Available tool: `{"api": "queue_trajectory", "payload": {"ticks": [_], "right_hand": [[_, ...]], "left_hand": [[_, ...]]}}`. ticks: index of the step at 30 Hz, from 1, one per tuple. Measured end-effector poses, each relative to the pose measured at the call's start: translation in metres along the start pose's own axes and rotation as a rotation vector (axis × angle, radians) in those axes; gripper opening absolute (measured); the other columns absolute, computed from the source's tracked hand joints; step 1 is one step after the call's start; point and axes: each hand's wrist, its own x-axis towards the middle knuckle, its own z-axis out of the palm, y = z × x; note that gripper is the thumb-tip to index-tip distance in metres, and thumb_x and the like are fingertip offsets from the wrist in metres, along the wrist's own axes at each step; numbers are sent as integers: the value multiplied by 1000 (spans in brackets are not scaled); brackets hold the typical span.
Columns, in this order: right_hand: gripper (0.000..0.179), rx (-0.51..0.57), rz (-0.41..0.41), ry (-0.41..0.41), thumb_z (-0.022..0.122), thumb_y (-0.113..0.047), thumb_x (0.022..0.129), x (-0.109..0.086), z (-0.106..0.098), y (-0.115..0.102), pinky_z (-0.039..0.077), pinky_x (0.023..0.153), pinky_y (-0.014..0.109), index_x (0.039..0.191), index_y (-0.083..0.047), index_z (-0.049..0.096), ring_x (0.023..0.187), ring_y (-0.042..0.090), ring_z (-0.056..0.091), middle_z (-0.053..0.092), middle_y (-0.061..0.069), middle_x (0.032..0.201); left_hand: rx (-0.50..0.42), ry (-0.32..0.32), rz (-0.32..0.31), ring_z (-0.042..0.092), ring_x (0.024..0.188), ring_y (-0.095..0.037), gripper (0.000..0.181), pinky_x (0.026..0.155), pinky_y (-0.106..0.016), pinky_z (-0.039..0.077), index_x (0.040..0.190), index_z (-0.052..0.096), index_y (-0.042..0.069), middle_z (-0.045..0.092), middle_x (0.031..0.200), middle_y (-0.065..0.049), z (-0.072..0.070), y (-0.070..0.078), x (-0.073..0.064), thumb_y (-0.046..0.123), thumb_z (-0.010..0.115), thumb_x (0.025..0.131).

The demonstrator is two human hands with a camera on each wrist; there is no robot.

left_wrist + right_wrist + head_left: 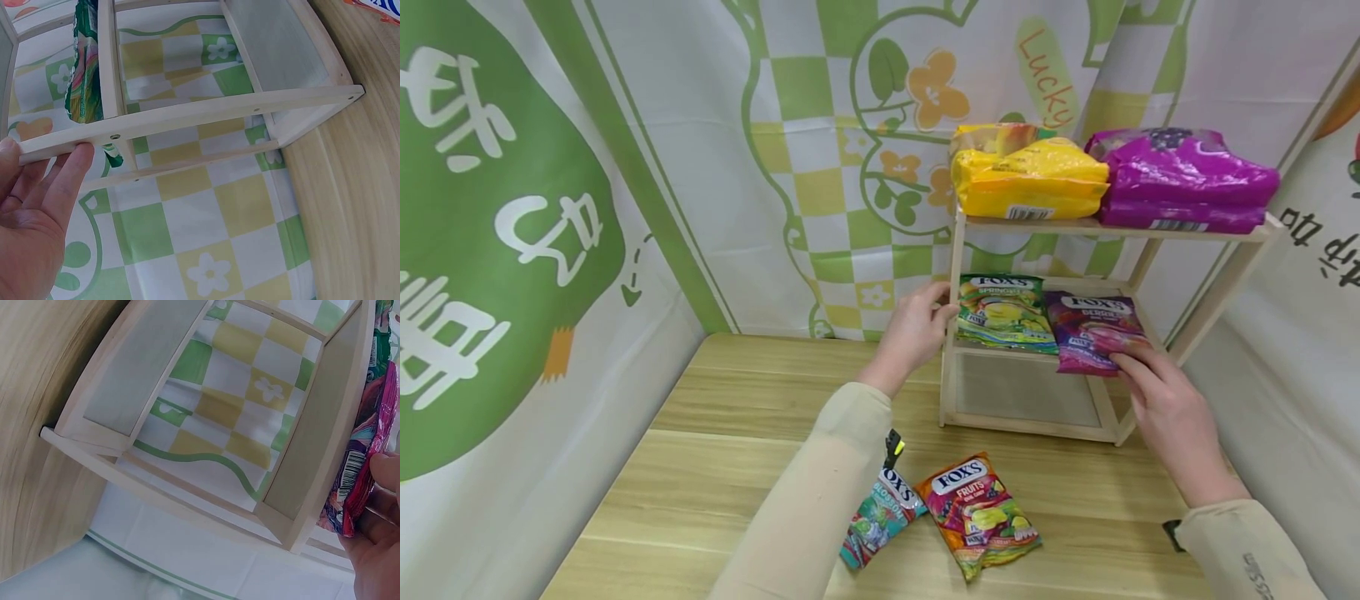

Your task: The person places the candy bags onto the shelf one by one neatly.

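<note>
My left hand (919, 327) pinches the left front post of a small wooden shelf rack (1026, 423), thumb on one side and fingers on the other. In the left wrist view that post (187, 114) runs across the picture. My right hand (1176, 417) holds the lower right edge of a purple Fox's Berries candy bag (1093, 329) on the middle shelf. The right wrist view shows thumb and fingers gripping this bag's end (359, 478). Beside it on the same shelf leans a green Fox's candy bag (1003, 312).
Yellow (1030, 179) and magenta (1187, 179) packages lie on the top shelf. On the wooden table (722, 400) rest an orange-red Fox's Fruits bag (981, 517) and a teal Fox's bag (880, 521), partly hidden by my left sleeve. A printed curtain (812, 167) hangs behind.
</note>
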Motion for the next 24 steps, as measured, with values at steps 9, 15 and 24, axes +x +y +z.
{"api": "queue_trajectory", "payload": {"ticks": [9, 15, 24], "right_hand": [[34, -11, 2, 1, 74, 13, 82, 2, 2, 1, 51, 89, 52, 115, 1, 71, 107, 41, 64, 67, 20, 117], [37, -5, -26, 20, 73, 18, 80, 4, 3, 2, 53, 88, 59, 115, 3, 72, 108, 43, 64, 66, 22, 118], [40, -27, -40, -9, 70, 19, 81, 6, 4, 4, 54, 89, 59, 118, 5, 70, 110, 43, 63, 65, 24, 121]], "left_hand": [[-2, 3, 4, 68, 104, -22, 34, 88, -27, 60, 137, 58, 2, 65, 120, -10, 0, 0, 0, 17, 56, 106], [-15, 2, -2, 68, 105, -23, 34, 88, -26, 60, 137, 57, 2, 65, 120, -11, 1, 0, 0, 15, 56, 106], [-5, 1, -6, 68, 106, -23, 33, 90, -27, 59, 136, 58, 2, 65, 121, -11, 0, 1, 0, 16, 57, 105]]}}
